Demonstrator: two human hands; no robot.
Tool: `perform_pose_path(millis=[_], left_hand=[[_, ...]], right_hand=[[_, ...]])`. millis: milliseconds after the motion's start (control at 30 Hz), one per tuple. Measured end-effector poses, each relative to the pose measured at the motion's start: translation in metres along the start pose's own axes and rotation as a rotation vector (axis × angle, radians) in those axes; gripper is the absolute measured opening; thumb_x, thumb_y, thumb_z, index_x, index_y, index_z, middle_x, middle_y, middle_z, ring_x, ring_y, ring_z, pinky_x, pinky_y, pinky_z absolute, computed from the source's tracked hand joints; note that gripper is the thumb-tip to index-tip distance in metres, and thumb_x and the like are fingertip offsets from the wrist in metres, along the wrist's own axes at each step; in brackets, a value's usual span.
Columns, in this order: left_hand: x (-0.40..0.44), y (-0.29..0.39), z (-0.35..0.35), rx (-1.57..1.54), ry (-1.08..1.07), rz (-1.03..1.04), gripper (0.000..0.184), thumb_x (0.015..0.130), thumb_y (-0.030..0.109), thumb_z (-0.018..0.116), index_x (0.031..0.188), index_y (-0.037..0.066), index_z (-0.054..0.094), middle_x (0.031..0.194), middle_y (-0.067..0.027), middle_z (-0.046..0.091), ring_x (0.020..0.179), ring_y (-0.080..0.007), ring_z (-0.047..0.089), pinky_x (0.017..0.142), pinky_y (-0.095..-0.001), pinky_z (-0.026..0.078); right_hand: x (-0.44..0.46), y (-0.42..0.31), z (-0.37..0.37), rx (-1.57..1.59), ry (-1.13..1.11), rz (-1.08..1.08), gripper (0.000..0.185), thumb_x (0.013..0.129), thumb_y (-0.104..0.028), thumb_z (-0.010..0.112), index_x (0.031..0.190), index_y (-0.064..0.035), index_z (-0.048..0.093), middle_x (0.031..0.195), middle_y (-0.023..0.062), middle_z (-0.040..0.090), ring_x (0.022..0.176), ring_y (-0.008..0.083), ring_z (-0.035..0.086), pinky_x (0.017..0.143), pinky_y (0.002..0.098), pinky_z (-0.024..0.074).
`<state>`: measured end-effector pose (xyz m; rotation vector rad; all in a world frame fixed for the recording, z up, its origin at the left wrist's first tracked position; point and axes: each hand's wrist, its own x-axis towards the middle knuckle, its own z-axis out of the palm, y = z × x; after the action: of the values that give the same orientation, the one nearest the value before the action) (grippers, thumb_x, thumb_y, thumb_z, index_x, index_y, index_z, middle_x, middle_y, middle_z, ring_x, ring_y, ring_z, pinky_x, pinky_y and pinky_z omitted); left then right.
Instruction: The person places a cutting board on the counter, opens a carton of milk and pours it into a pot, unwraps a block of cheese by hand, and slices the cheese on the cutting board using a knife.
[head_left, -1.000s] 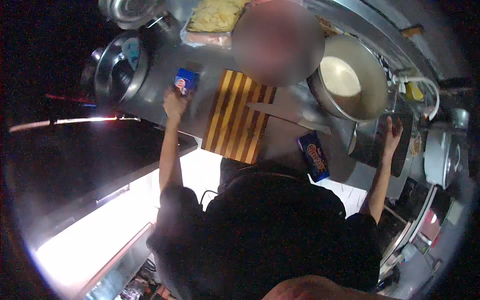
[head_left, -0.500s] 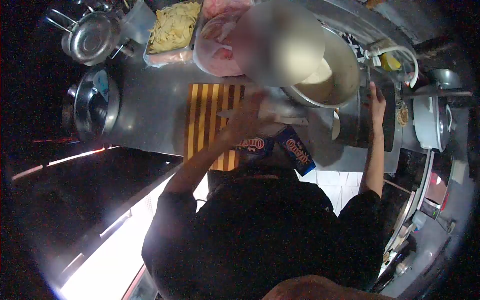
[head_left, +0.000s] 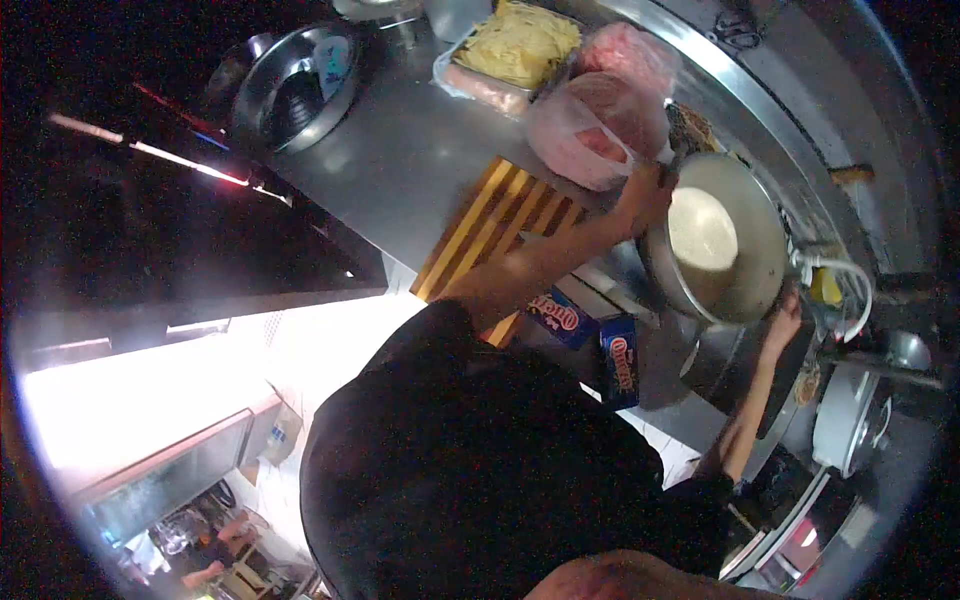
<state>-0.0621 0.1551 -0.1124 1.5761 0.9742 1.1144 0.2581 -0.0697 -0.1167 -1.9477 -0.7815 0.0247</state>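
A large metal pot (head_left: pixel 765 225) with pale contents stands tilted in view on the steel counter. My left hand (head_left: pixel 648 192) is closed at its upper left rim, fingertips partly hidden. At the lower right side of the pot my right hand (head_left: pixel 785 318) is closed against its edge. Beneath my left forearm lie a striped cutting board (head_left: pixel 480 225) and a knife, mostly covered by the arm. Two blue boxes, one (head_left: pixel 562 318) by the board and another (head_left: pixel 619 365) to its right, lie near the counter's front edge.
Bags of pinkish food (head_left: pixel 580 135) lie left of the pot, beside a tray of yellowish slices (head_left: pixel 520 45). A metal bowl (head_left: pixel 345 110) is at the upper left. A white hose or tap (head_left: pixel 862 300) and a white pot (head_left: pixel 842 420) are at the right.
My left hand has moved from above the board to the pot's rim. A second blue box, earlier in my left hand, now lies beside the other. My right hand has come to the pot's edge.
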Motion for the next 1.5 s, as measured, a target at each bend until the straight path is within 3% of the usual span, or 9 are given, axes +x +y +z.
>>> perform_pose_path(millis=[233,400,533,867,933,1000,1100,1267,1500], left_hand=[[-0.006,0.095,-0.124,-0.136,-0.295,-0.016,0.033,0.082,0.027,0.057,0.086,-0.005,0.060,0.072,-0.0167,0.059,0.063,-0.0222,0.057,0.058,-0.0376,0.044],[-0.031,0.131,-0.215,-0.083,-0.102,0.232,0.024,0.085,0.023,0.056,0.092,0.000,0.062,0.081,-0.0067,0.059,0.068,-0.0148,0.055,0.055,-0.0301,0.044],[-0.076,0.163,-0.312,-0.508,-0.120,-0.388,0.020,0.087,0.022,0.056,0.098,0.006,0.062,0.080,-0.0005,0.058,0.057,-0.0048,0.046,0.046,-0.0177,0.033],[-0.151,0.092,-0.469,-0.068,0.271,-0.515,0.023,0.091,0.028,0.053,0.094,0.007,0.061,0.073,0.0002,0.062,0.058,-0.0044,0.050,0.045,-0.0195,0.032],[-0.157,0.068,-0.487,-0.027,0.346,-0.512,0.023,0.091,0.029,0.053,0.091,0.008,0.062,0.072,0.0006,0.062,0.058,-0.0043,0.050,0.045,-0.0194,0.032],[-0.162,0.043,-0.505,-0.027,0.375,-0.475,0.023,0.091,0.029,0.052,0.089,0.008,0.062,0.071,0.0010,0.062,0.057,-0.0040,0.049,0.045,-0.0187,0.031],[-0.162,0.026,-0.520,-0.016,0.415,-0.466,0.024,0.090,0.030,0.054,0.086,0.008,0.062,0.072,0.0003,0.063,0.056,-0.0045,0.049,0.045,-0.0194,0.033],[-0.160,0.004,-0.530,-0.127,0.458,-0.473,0.024,0.090,0.027,0.055,0.088,0.005,0.062,0.073,-0.0025,0.063,0.053,-0.0060,0.047,0.046,-0.0199,0.034],[-0.161,0.018,-0.527,-0.050,0.396,-0.480,0.023,0.090,0.030,0.058,0.086,0.007,0.062,0.076,-0.0015,0.064,0.054,-0.0031,0.046,0.043,-0.0171,0.032]], right_hand=[[-0.031,-0.190,-0.049,0.195,-0.037,0.190,0.043,0.092,-0.030,0.050,0.118,0.0042,0.054,0.115,0.0107,0.059,0.100,0.0197,0.056,0.086,0.0323,0.0430],[-0.084,-0.316,-0.019,0.184,0.003,0.274,0.045,0.090,-0.029,0.055,0.119,0.0045,0.053,0.119,0.0142,0.057,0.107,0.0228,0.055,0.090,0.0341,0.0427],[-0.083,-0.280,0.015,0.321,-0.254,0.128,0.037,0.088,-0.025,0.057,0.113,0.0020,0.058,0.112,0.0101,0.060,0.104,0.0203,0.056,0.092,0.0321,0.0401],[-0.208,-0.346,0.257,0.270,-0.685,0.035,0.025,0.087,-0.024,0.058,0.101,-0.0033,0.062,0.079,-0.0002,0.058,0.070,0.0090,0.045,0.061,0.0238,0.0357],[-0.207,-0.317,0.320,0.089,-0.656,-0.338,0.027,0.088,-0.023,0.056,0.099,0.0007,0.059,0.076,0.0017,0.057,0.069,0.0114,0.047,0.061,0.0272,0.0386],[-0.217,-0.340,0.348,0.032,-0.716,-0.387,0.035,0.076,-0.005,0.054,0.110,0.0011,0.056,0.097,0.0260,0.061,0.100,0.0395,0.056,0.085,0.0423,0.0442],[-0.223,-0.357,0.396,-0.054,-0.748,-0.351,0.031,0.072,-0.003,0.054,0.103,0.0008,0.058,0.097,0.0268,0.060,0.096,0.0418,0.056,0.085,0.0462,0.0441],[-0.226,-0.389,0.427,-0.225,-0.649,-0.509,0.039,0.087,-0.036,0.054,0.104,-0.0014,0.060,0.093,0.0238,0.062,0.091,0.0380,0.059,0.077,0.0430,0.0449],[-0.196,-0.368,0.469,-0.432,-0.697,-0.661,0.031,0.079,-0.027,0.054,0.088,0.0015,0.064,0.080,0.0239,0.063,0.076,0.0360,0.064,0.067,0.0436,0.0504]])
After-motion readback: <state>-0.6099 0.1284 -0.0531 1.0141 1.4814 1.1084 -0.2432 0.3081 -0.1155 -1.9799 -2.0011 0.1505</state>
